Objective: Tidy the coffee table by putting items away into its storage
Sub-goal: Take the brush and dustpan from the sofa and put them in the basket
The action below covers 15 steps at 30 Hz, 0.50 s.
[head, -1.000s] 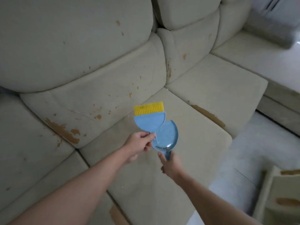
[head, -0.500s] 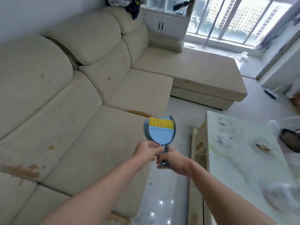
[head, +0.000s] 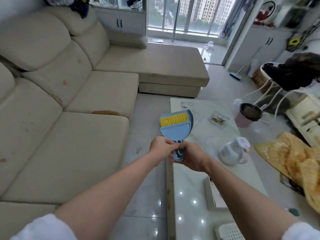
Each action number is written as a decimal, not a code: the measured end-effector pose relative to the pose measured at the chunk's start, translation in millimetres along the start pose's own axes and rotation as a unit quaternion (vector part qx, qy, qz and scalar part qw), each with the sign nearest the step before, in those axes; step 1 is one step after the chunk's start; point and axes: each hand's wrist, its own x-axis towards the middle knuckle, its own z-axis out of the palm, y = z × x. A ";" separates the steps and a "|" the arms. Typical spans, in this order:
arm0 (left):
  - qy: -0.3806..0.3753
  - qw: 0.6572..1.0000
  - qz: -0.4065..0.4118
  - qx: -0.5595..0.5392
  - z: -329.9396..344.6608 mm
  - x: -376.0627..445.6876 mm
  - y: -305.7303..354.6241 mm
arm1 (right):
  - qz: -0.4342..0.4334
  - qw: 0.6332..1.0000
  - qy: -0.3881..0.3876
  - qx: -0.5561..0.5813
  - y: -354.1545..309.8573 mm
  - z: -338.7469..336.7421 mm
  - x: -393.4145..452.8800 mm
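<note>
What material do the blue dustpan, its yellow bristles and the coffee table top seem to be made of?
Dustpan: likely moulded plastic, with a smooth matte blue surface and rounded edges. Bristles: probably synthetic fibre, bright yellow, straight and evenly cut. Table top: pale and glossy, with faint veining and sharp light reflections; it looks like marble or polished stone, though glass or laminate is possible.
</note>
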 end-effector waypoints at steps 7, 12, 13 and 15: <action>-0.032 0.998 -0.001 0.046 118.1 -64.2 5.8 | 0.003 1.000 -0.016 0.013 24.2 -107.7 -89.5; -0.005 1.000 0.002 0.008 167.6 -91.9 1.8 | 0.013 0.997 -0.074 -0.015 27.8 -153.7 -124.8; -0.006 1.000 -0.004 0.005 174.4 -95.1 -0.4 | 0.014 0.996 -0.077 -0.030 30.6 -159.5 -127.7; -0.009 0.999 -0.029 -0.010 185.8 -95.7 -5.8 | 0.014 0.996 -0.065 -0.051 36.4 -169.6 -130.7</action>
